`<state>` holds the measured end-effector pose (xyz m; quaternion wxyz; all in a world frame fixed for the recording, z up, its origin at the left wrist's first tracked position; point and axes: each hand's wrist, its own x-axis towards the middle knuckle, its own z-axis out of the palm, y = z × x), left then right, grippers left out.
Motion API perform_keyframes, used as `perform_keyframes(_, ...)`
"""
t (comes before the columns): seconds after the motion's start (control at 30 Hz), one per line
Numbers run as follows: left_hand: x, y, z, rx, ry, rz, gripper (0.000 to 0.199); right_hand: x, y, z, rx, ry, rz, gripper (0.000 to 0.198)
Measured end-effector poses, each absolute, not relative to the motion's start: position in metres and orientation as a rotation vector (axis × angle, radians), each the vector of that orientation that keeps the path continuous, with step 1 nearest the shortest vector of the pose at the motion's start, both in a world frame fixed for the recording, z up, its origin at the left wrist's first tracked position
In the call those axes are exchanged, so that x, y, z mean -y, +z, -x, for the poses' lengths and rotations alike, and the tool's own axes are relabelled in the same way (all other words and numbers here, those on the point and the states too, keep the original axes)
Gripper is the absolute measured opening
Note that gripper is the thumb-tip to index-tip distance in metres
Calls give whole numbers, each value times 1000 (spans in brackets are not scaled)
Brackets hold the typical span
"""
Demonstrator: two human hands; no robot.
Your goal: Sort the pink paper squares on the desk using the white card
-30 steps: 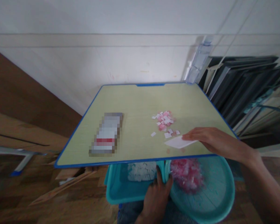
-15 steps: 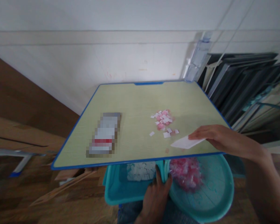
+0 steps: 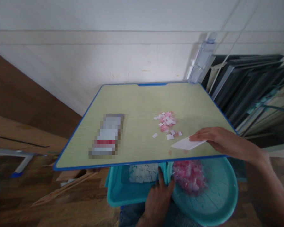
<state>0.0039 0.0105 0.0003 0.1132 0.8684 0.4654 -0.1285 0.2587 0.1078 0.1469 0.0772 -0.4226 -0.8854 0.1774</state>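
My right hand (image 3: 207,135) grips a flat white card (image 3: 188,144), its free end tilted down toward the board's front part. Just left of and beyond the card lies a small heap of pink and white paper-like squares (image 3: 167,120), with a few loose ones around it. Below the board, my left hand (image 3: 159,194) is closed over the adjoining rims of a rectangular teal tub (image 3: 125,200) and a round teal basin (image 3: 217,195). White pieces (image 3: 143,173) lie in the tub. Pink, shiny pieces (image 3: 189,176) fill part of the basin.
A pale board with a blue edge (image 3: 132,97) carries a blurred-out, phone-like object (image 3: 107,134) on its left. At the back right corner stands a clear plastic bottle (image 3: 202,60). Dark panels (image 3: 248,78) lean at the right, and a white wall (image 3: 132,60) rises behind.
My right hand and the card have shifted very slightly left. The left hand stays on the rims. The whole view has moved a little.
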Motion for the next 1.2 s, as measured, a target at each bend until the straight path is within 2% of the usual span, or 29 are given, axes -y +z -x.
perform_keyframes(0.33, -13, 5, -5, -1361, -414, -2527, 47, -110, 150, -228, 2693, 549, 1002, 37)
perform_keyframes(0.5, -14, 5, -5, -1334, -426, -2516, 47, -109, 138, -251, 2695, 548, 1017, 34)
perform_keyframes(0.8, -13, 7, -6, -1367, -405, -2533, 47, -95, 158, -282, 2569, 406, 1315, 40)
perform_keyframes(1.03, -12, 3, -5, -1383, -383, -2561, 48, -82, 171, -288, 2556, 279, 1653, 33)
perform_keyframes(1.2, -12, 2, -5, -1375, -409, -2547, 49, -80, 168, -273, 2638, 314, 1652, 36)
